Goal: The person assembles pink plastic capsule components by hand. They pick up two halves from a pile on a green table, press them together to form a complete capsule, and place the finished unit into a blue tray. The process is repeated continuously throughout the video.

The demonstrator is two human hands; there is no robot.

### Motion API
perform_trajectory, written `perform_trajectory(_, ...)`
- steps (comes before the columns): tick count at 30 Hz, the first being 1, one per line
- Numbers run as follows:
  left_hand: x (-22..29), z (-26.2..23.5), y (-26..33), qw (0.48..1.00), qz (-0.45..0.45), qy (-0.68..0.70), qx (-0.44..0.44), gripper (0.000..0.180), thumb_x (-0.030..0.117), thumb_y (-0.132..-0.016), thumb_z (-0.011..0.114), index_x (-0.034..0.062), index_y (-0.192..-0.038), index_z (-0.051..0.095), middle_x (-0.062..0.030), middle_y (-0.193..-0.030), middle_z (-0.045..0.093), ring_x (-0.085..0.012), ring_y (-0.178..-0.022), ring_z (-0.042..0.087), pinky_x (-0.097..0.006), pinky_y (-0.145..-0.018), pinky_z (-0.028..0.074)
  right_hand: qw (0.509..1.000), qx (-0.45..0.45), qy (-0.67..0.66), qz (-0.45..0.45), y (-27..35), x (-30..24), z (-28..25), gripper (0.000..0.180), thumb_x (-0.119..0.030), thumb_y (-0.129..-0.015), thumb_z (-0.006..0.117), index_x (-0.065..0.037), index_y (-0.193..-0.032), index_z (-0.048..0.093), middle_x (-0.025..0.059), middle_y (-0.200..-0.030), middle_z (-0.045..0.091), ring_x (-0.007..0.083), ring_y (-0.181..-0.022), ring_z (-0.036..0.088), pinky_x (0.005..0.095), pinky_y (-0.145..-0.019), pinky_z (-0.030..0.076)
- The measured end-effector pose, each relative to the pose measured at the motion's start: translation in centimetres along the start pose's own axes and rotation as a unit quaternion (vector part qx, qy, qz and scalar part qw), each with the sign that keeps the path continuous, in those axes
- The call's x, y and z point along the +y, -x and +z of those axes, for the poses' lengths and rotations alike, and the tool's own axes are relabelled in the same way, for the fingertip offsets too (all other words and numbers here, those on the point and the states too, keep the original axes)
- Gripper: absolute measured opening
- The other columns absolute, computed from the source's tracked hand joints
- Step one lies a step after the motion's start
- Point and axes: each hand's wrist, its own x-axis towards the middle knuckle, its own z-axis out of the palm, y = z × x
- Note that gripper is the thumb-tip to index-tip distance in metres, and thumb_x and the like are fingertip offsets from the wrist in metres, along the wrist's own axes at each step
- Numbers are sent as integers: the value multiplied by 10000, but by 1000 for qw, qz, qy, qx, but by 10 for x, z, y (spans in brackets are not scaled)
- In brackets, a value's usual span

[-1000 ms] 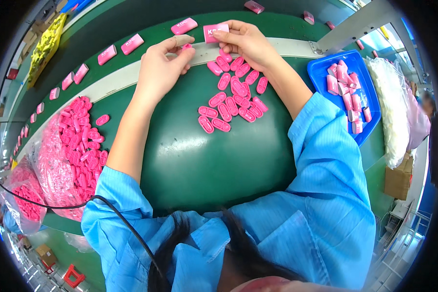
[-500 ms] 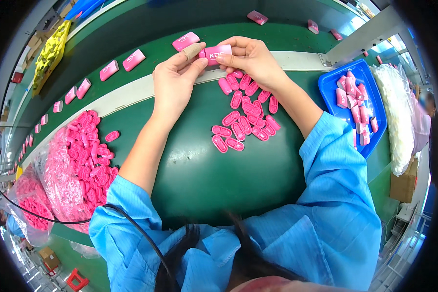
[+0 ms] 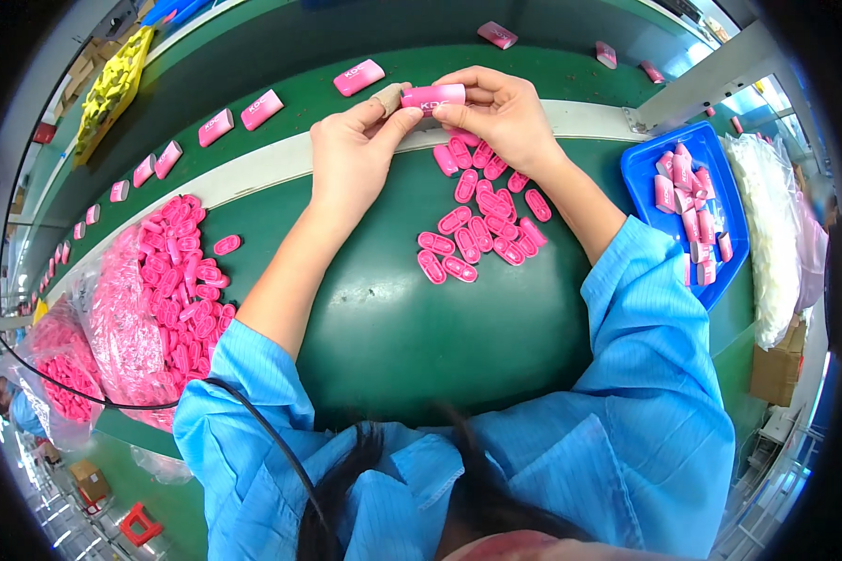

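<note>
Both my hands hold a pink-and-white printed plastic case (image 3: 434, 97) by its two ends, above the pale rail. My left hand (image 3: 354, 154) pinches its left end between thumb and index finger; a beige wrap covers that index finger. My right hand (image 3: 510, 117) grips the other end, thumb at the front and fingers behind. Just below the hands, several loose pink oval caps (image 3: 478, 227) are scattered on the green table. To the left lies a large heap of similar pink oval pieces (image 3: 180, 290), partly inside a clear plastic bag (image 3: 122, 323).
Beyond the pale rail (image 3: 243, 185), a row of pink cases (image 3: 262, 110) lies on the green belt. A blue tray (image 3: 638, 182) with several pink cases stands at the right, beside a bag of whitish pieces (image 3: 765, 234). A black cable (image 3: 89, 421) crosses my left sleeve.
The held case has rolled slightly in my fingers, so its print sits lower. Both hands still hold it. The whole view has shifted a little.
</note>
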Motion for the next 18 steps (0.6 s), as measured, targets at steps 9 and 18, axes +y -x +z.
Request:
perform_trajectory(9,21,8,17,958,106,-266,-5,425,77,-903,579,-50,-1299,496,-242,-879,656,-355,-807,671,-368,-785,518,992,29,112,-44,-1,-1,5,272,-138,-815,735,10,-1033,669,95,-865,716,113,-788,676,267,-711,551)
perform_trajectory(18,17,-9,8,910,300,-217,-190,306,33,-769,681,70,-1072,656,-90,-1125,630,-305,-1089,562,-409,-961,444,923,36,384,-22,-103,35,-23,387,-365,-865,645,-23,-1043,684,111,-922,693,215,-813,669,337,-759,527)
